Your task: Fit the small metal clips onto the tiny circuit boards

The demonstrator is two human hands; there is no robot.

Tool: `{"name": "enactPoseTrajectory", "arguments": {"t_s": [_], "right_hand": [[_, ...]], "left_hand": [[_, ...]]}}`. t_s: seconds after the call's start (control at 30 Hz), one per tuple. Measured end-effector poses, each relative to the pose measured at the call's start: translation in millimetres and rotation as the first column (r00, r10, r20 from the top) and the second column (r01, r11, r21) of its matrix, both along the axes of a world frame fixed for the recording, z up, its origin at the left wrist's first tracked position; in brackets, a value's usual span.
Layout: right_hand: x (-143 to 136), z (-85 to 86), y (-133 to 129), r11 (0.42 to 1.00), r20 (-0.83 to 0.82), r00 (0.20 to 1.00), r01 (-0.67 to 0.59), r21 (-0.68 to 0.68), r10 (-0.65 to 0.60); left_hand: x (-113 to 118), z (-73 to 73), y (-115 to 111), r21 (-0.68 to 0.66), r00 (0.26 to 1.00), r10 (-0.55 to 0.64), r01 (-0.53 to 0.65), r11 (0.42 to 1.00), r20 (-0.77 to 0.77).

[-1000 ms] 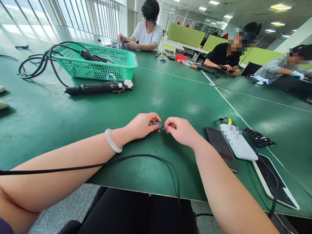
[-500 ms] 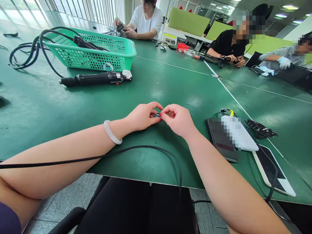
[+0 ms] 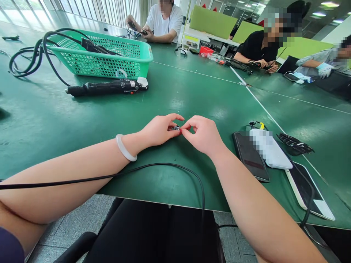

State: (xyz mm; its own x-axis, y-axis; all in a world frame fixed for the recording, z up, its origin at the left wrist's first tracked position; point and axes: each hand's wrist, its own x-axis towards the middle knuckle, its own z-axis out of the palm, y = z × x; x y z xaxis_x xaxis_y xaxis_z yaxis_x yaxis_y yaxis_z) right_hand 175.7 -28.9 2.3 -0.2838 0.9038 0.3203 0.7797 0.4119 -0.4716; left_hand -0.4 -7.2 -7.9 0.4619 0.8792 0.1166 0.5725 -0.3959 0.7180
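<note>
A small black-and-silver part (image 3: 177, 128) sits between my two hands just above the green table; its kind is too small to make out. My left hand (image 3: 157, 129), with a white bangle at the wrist, holds it near the thumb, the index finger arched over it. From the other side my right hand (image 3: 201, 133) is closed in a pinch, thumb and index fingertip touching the part's right end. Anything finer inside that pinch is hidden. A black cable (image 3: 161, 164) runs across my left forearm and drops over the near table edge.
A black electric screwdriver (image 3: 106, 87) lies before a green basket (image 3: 101, 62) holding a cable. To the right are a dark phone (image 3: 249, 157), a white pouch-like item (image 3: 279, 155), a white-edged device (image 3: 312, 190) and crumpled black plastic (image 3: 294, 144). Several people work across the table.
My left index fingertip has lifted slightly away from my right fingers, showing more of the small part. Both hands otherwise stay in place. The far person in white has shifted their hands.
</note>
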Motion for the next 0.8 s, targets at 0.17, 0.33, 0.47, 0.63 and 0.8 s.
{"name": "enactPoseTrajectory", "arguments": {"t_s": [0.17, 0.33, 0.47, 0.63, 0.8], "right_hand": [[2.1, 2.1, 0.5, 0.999, 0.027, 0.999, -0.040, 0.012, 0.040], [2.1, 1.2, 2.8, 0.996, 0.091, 0.991, -0.094, -0.002, 0.094], [2.6, 0.5, 2.9, 0.992, 0.155, 0.981, -0.121, 0.022, 0.116], [5.4, 2.7, 1.7, 0.984, 0.193, 0.971, -0.156, 0.081, 0.138], [6.1, -0.4, 4.6, 0.999, 0.147, 0.989, -0.036, 0.014, 0.033]], "left_hand": [[0.2, 0.6, -0.1, 0.003, 1.000, -0.002, 0.002, 1.000, -0.005], [-0.2, 0.9, 0.2, 0.021, 0.999, -0.030, 0.030, 0.999, -0.015], [-0.1, 1.5, -0.6, 0.022, 0.999, -0.024, 0.025, 0.999, -0.025], [0.5, 0.7, -0.6, 0.024, 1.000, -0.012, 0.013, 1.000, -0.026], [-1.9, -0.6, 4.2, 0.048, 0.987, 0.150, -0.148, 0.988, -0.058]]}}
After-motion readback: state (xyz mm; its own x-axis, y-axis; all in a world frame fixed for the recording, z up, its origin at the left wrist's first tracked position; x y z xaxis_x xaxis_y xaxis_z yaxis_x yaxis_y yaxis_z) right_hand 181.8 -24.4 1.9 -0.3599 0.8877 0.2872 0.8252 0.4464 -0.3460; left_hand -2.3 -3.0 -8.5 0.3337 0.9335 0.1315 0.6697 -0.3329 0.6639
